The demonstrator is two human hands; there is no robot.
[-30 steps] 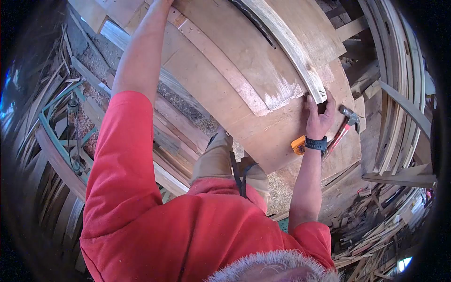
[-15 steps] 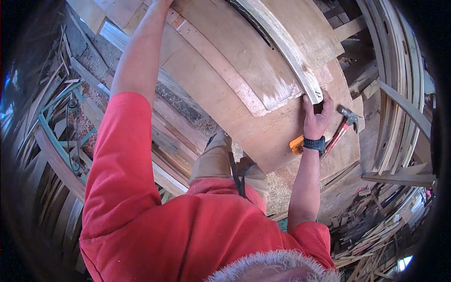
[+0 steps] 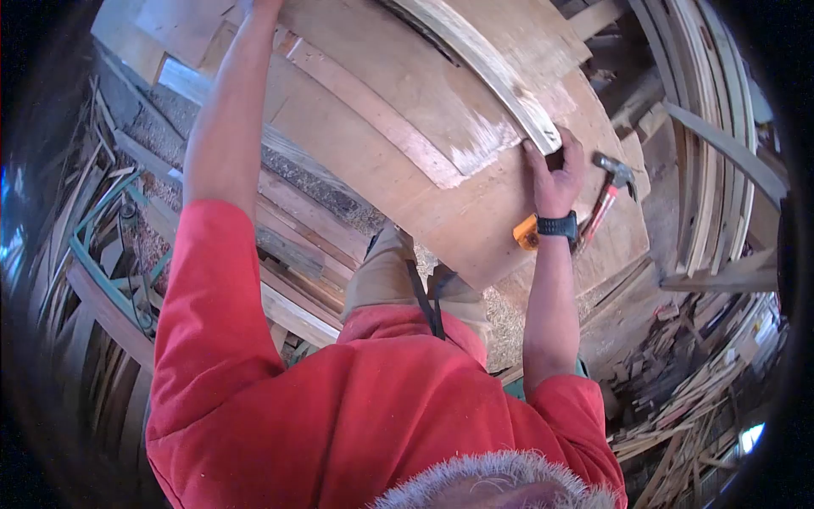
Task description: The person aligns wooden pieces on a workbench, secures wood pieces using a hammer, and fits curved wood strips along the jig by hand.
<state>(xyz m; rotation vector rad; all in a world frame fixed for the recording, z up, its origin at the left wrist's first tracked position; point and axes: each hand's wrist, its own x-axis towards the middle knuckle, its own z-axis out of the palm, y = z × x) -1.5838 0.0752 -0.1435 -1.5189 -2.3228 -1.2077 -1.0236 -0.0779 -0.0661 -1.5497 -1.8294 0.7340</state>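
Observation:
My right hand point(image 3: 556, 180) grips the near end of a long curved wooden strip point(image 3: 496, 75), thumb on one side and fingers on the other. The strip lies over a plywood sheet point(image 3: 475, 229) and runs away to the top edge. My left hand point(image 3: 263, 7) is at the top edge of the view, cut off, so its fingers do not show. Beside my right wrist a hammer point(image 3: 607, 199) with a red handle lies on the plywood. A yellow tape measure point(image 3: 526, 232) sits on the other side of the wrist, partly covered by it.
Curved boards point(image 3: 708, 127) stand stacked at the right. Below them is a heap of wood offcuts point(image 3: 695, 365). Planks point(image 3: 297, 220) lie on the left beside a green metal frame point(image 3: 93, 263). Sawdust covers the floor near my legs.
The plywood, strip, hammer and tape measure all sit further up and left in view. My right hand still holds the strip's end, and my left hand has slipped further out at the top.

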